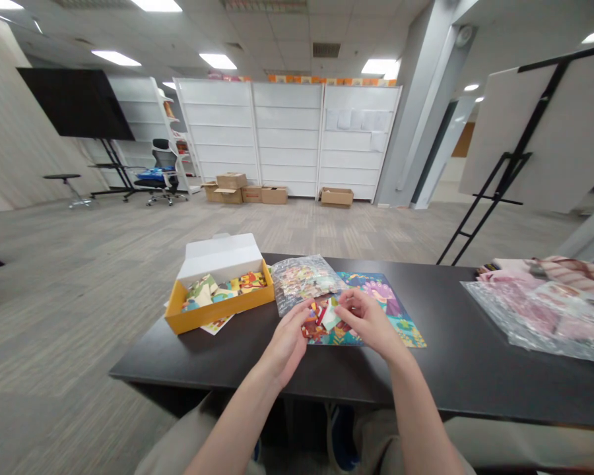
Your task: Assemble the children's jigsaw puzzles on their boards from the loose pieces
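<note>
My left hand [290,336] is closed on a few red and brown puzzle pieces [313,322] at the middle of the table. Between the fingertips of my right hand [369,320] is a pale green and white puzzle piece [331,315], close against the ones on the left. Beneath both hands lies a colourful picture sheet [408,326], mostly blue with a purple figure; my hands cover part of it. A clear plastic bag [307,277] with many colourful pieces rests just behind. To the left, an open yellow box [222,315] holds more loose puzzle pieces [228,290].
The black table [445,316] carries a plastic-wrapped pink bundle [549,310] at its right end. Printed paper [218,325] sticks out under the yellow box. Across the floor are cardboard boxes [230,188], an office chair [163,171] and a screen on a stand [76,102].
</note>
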Tool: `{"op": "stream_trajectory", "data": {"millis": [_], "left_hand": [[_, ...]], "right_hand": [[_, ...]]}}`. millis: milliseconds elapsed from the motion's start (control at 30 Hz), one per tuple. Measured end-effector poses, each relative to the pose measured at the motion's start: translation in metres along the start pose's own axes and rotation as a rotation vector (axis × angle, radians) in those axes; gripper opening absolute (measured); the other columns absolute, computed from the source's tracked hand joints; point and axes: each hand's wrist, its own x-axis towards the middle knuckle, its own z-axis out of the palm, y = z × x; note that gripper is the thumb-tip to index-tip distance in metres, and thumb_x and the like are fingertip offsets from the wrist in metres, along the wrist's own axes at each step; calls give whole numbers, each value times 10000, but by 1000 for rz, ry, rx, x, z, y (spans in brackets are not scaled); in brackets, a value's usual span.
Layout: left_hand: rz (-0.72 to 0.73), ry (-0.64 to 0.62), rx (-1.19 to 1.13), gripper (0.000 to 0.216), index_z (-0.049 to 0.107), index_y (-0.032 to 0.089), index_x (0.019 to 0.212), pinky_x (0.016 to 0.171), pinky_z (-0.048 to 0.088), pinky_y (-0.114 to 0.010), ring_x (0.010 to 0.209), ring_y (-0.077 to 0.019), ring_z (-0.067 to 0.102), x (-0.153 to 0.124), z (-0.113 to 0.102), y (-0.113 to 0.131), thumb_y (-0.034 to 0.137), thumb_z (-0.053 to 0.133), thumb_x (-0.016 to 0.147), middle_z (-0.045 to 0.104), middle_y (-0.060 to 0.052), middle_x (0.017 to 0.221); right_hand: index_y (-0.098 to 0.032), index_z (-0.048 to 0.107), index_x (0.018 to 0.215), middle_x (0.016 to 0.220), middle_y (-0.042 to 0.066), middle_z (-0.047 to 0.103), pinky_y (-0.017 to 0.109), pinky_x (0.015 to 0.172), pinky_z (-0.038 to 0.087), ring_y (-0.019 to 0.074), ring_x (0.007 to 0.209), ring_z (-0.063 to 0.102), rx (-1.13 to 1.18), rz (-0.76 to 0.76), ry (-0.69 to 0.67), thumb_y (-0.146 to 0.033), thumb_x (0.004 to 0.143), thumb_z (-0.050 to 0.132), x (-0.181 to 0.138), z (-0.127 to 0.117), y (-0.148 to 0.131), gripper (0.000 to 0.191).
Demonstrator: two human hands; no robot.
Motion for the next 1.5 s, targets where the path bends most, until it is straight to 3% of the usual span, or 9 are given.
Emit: {"op": "stream_trajectory", "data": {"millis": [200, 400, 600, 733, 833, 933, 1000, 1133, 1500], "left_hand": [[52, -23, 238, 456, 636, 180, 1203, 723, 504, -275, 867, -186, 664, 4, -2, -15, 202, 689, 751, 721, -83, 1086], [254, 83, 501, 423, 643, 232, 1207, 995, 453, -326, 1187, -228, 587, 5, -6, -13, 158, 543, 802, 651, -50, 1288], [317, 48, 549, 357, 648, 225, 1175, 1096, 390, -366, 1253, -244, 555, 3, -4, -5, 183, 535, 838, 656, -66, 1272], [553, 35, 810, 305, 629, 222, 1184, 1132, 362, -422, 1244, -263, 559, 2, -8, 3, 210, 536, 893, 652, -91, 1250], [760, 76, 1217, 214, 660, 208, 1033, 1159, 310, -512, 1349, -322, 461, 2, -17, 5, 156, 527, 873, 597, -141, 1336], [705, 99, 1586, 181, 672, 179, 939, 1132, 289, -620, 1429, -411, 337, 4, -27, 1, 129, 532, 836, 559, -197, 1395], [663, 104, 1675, 286, 663, 155, 1092, 1126, 296, -625, 1437, -416, 323, 7, -31, -3, 141, 522, 845, 553, -214, 1410], [701, 117, 1586, 496, 509, 133, 1388, 1153, 310, -549, 1422, -346, 380, 14, -33, -5, 171, 458, 896, 506, -199, 1472], [738, 2, 1221, 542, 488, 92, 1417, 1212, 278, -525, 1441, -325, 384, 21, -30, -1, 159, 480, 879, 458, -215, 1503]], "right_hand": [[-203, 601, 795, 774, -4, 644, 292, 697, 506, 157, 716, 616, -260, -117, -52, -320, 864, 655, 5, 10, 14, 145], [-210, 692, 909, 836, 5, 682, 290, 712, 502, 164, 751, 628, -85, -47, -190, -338, 875, 661, -3, 10, -6, 136], [-228, 751, 979, 989, 31, 721, 308, 753, 495, 181, 829, 632, -21, -87, -244, -375, 875, 671, -5, 16, -11, 197], [-220, 742, 937, 833, 22, 688, 311, 699, 488, 176, 734, 596, -55, -102, -40, -422, 846, 690, 2, 7, 0, 227], [-205, 722, 922, 742, 8, 630, 288, 614, 442, 152, 648, 527, -87, -92, 181, -442, 825, 686, 6, -6, 11, 259], [-205, 703, 964, 697, -9, 581, 261, 515, 394, 134, 578, 478, -42, 14, 182, -488, 818, 668, 6, -13, 16, 321], [-213, 699, 974, 663, -24, 555, 249, 464, 370, 125, 532, 460, -15, 94, 99, -515, 806, 670, 5, -10, 16, 346], [-207, 700, 939, 630, -25, 589, 262, 505, 432, 130, 531, 529, 2, 112, -8, -499, 775, 709, 6, 7, 11, 336], [-196, 663, 1038, 731, 4, 684, 284, 555, 524, 151, 593, 621, 152, 74, 42, -399, 726, 743, 46, 48, 24, 380]]}}
